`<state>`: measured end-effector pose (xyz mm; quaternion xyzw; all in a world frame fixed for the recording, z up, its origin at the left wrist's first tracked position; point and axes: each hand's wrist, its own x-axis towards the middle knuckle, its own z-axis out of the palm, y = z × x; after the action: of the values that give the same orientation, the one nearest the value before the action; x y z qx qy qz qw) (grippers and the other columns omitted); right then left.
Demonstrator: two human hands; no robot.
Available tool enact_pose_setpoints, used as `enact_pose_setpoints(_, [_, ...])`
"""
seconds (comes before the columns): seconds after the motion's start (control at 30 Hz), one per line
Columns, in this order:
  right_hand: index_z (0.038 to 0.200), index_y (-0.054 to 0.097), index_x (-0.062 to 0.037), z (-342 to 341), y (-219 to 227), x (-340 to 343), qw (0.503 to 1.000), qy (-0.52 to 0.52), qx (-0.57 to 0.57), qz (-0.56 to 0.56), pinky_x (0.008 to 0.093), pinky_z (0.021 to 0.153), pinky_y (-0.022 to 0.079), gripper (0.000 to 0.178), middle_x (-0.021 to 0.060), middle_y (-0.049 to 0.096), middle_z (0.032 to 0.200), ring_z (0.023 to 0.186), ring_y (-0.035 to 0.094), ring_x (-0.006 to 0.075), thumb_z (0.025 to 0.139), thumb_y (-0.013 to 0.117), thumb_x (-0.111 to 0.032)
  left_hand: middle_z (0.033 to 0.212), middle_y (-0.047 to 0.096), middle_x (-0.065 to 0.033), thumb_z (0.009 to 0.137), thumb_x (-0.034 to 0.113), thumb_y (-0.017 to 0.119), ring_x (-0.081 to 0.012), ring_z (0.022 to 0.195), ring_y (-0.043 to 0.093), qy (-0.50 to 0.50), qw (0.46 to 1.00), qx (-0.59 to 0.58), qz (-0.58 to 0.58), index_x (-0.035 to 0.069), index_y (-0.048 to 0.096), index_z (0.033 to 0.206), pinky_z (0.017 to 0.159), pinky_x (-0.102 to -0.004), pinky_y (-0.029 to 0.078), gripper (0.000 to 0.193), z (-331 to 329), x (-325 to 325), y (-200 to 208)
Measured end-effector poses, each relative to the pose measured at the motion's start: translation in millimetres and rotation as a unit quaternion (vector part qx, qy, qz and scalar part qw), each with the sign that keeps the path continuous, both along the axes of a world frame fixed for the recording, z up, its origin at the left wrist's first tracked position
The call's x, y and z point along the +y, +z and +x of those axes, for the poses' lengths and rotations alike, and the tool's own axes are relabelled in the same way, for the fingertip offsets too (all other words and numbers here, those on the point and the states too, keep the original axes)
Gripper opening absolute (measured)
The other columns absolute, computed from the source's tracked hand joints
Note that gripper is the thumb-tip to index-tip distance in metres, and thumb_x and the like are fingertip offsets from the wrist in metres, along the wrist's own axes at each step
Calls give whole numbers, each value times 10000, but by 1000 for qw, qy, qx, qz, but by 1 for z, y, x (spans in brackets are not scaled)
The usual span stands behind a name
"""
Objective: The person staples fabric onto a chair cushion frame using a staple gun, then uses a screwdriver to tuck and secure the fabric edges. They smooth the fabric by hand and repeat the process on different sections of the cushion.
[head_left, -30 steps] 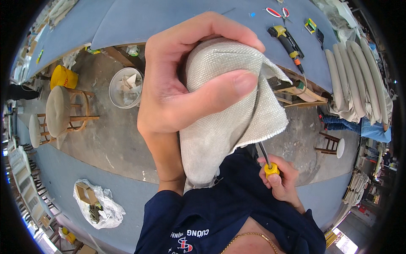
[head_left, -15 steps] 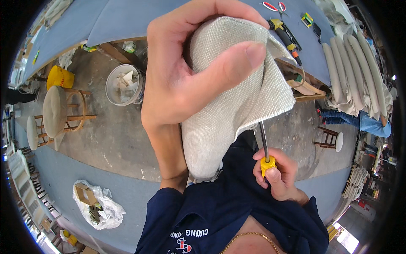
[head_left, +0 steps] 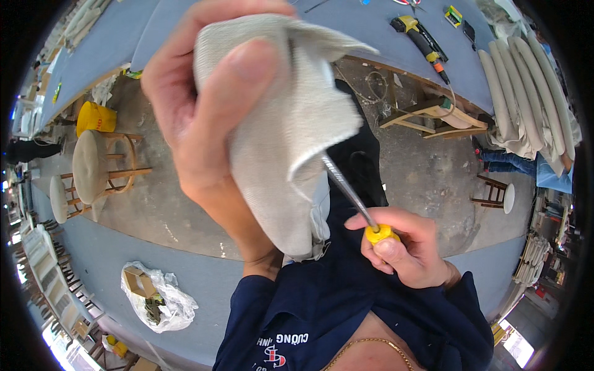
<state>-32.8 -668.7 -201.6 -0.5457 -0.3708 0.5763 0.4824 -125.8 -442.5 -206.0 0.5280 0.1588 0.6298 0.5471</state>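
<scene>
My left hand (head_left: 210, 117) is closed around a padded piece covered in off-white woven fabric (head_left: 272, 154), held up close in front of me. Its thumb presses on the near face, and a loose fabric flap hangs off the right side. In my right hand (head_left: 408, 247) is a screwdriver (head_left: 351, 193) with a yellow handle and a metal shaft. The shaft points up and left to the flap's lower edge; its tip is hidden behind or under the fabric.
A yellow and black staple gun (head_left: 421, 43) lies on the blue-grey table (head_left: 346, 31), near a small green-yellow box (head_left: 453, 16). Padded fabric pieces (head_left: 526, 93) stand stacked at the right. Stools (head_left: 93, 167) are at the left, and a plastic bag (head_left: 176, 303) lies lower left.
My left hand and the fabric-covered piece have moved left and tilted. The screwdriver now leans further left, more of its shaft showing. The view has shifted slightly.
</scene>
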Motion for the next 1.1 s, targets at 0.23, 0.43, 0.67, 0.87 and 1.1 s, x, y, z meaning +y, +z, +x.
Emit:
enact_pose_setpoints(0.23, [1399,576,17,12,10,45,984,143,-104,-1,240,690,466,438,109,660,892,735,574,118,972,634,-60,857,679,-202,707,327,696,-303,904,641,-20,998,-38,56,-73,675,940,1011,-462,467,463,-80,59,-20])
enact_pose_setpoints(0.43, [1369,590,-5,93,-80,21,995,-12,-96,29,234,472,383,437,31,590,714,512,486,77,991,651,-215,1079,705,-163,686,199,823,-278,1115,639,-33,996,49,60,-16,620,1175,1077,-455,439,572,-128,71,-29])
enact_pose_setpoints(0.67, [1346,564,6,205,-180,155,953,-170,-252,21,229,443,369,357,21,556,722,492,489,76,1051,554,-194,1359,560,-193,601,112,918,-292,1249,562,218,937,271,15,15,345,1499,1084,-403,422,1070,-98,3,-3])
enact_pose_setpoints(0.87, [1420,494,42,304,-251,254,802,-321,-496,92,423,1069,440,488,239,599,1369,1269,580,376,961,588,-93,1445,470,-206,571,122,959,-337,1322,488,338,828,445,43,6,263,1547,1128,-449,376,1205,-50,-21,12])
enact_pose_setpoints(1.1, [1436,496,-43,294,-255,284,745,-416,-504,135,469,1001,483,521,255,621,1234,1206,582,421,928,613,-61,1547,359,-213,666,93,900,-421,1384,410,459,636,603,149,31,276,1545,1164,-552,310,1080,-29,-39,11])
